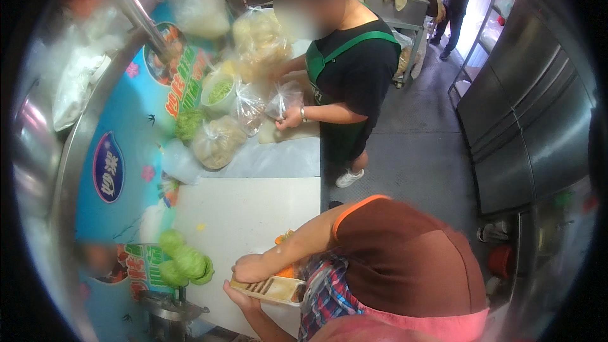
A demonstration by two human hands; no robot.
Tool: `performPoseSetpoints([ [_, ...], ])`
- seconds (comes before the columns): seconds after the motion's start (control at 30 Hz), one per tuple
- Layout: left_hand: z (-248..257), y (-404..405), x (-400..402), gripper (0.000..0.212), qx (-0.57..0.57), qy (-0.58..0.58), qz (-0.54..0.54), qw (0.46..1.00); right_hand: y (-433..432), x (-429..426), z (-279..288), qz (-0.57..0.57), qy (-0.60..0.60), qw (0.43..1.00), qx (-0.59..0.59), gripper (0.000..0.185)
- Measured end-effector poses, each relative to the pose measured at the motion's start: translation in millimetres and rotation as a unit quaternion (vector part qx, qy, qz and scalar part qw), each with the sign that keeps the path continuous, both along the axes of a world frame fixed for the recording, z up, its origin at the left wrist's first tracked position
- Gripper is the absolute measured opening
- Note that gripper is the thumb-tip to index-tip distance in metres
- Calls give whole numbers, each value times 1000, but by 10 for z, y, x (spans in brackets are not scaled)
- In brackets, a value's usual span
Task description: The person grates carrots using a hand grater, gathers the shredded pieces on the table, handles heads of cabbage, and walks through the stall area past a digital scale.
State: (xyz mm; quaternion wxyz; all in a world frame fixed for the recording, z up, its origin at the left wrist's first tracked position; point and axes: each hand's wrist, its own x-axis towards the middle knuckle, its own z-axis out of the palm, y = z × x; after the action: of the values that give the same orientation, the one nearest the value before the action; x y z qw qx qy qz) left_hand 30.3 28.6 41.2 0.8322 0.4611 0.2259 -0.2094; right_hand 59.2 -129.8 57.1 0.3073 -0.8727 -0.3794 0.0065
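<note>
My left hand grips the near end of a pale grater with rows of slots, tilted over the white board. The fingers of my right hand are curled down on the grater's upper face. Whatever may be under that palm is hidden. Orange shreds, apparently carrot, show beside the grater, partly behind my right forearm. Several pale-green, wrinkled vegetables, apparently chayotes, sit at the board's far edge.
Along the counter, a co-worker in a green apron handles a plastic bag. Bagged food and a tub of green shreds stand there. A metal machine is by the chayotes. Steel cabinets line the aisle; another person stands farther back.
</note>
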Motion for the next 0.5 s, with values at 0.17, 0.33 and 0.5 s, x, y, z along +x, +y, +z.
performPoseSetpoints([
  [0.17,136,73,-59,69,44,23,-14,999,-197,-213,2,134,-2,991,-4,21],
  [0.33,-6,73,-23,72,51,-2,17,999,-52,-82,204,55,71,996,16,17],
  [0.5,-51,218,-109,70,-28,-44,-17,998,-233,-152,177,54,202,964,161,8],
])
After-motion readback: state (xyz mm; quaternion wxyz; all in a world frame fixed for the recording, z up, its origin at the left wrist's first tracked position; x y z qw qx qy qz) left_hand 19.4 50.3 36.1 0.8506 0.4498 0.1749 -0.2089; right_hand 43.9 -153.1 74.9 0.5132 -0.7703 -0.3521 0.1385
